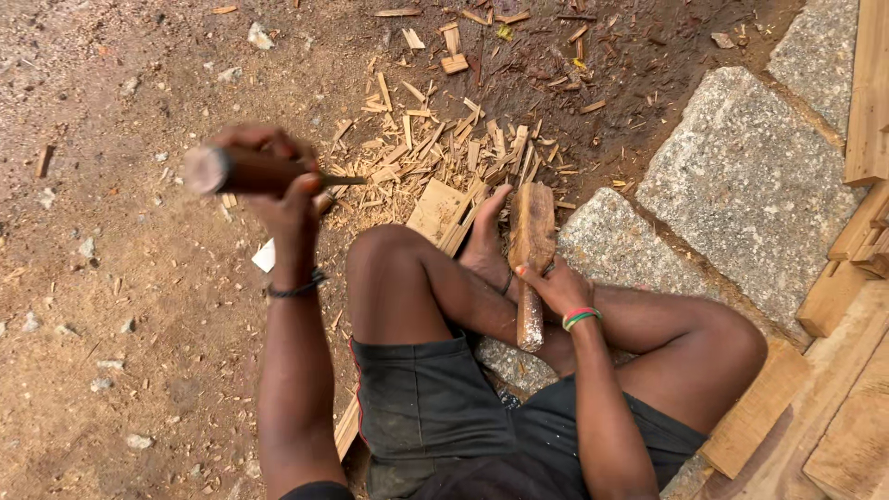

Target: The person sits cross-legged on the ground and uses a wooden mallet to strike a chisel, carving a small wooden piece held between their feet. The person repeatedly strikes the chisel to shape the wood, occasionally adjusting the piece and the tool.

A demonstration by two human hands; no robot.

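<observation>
Nearest the camera, a short wooden billet (532, 264) is pinched upright by the right hand (556, 287), fingers closed round its lower shaft, its foot resting between the crossed legs on a grey stone slab (611, 243). A bare foot (485, 243) is pressed against the billet just beside that grip, on the side towards the other hand. The upper part of the billet, above the grip, appears already hewn to a flatter, paler face, while the part below the fingers looks rough; how much shaping remains cannot be judged exactly.

Well apart from that grip, and raised, the left hand (282, 190) is wrapped tight round the dark wooden handle of a cutting tool (243, 171), its thin blade seen edge-on and blurred.

Beyond the billet's top, a flat offcut board (437, 211) is seen, then a thick scatter of pale chips (444, 148) spread over the brown earth (111, 278), which suggests much wood has been removed. Sawn planks (866, 102) are stacked at the far side past the slabs.
</observation>
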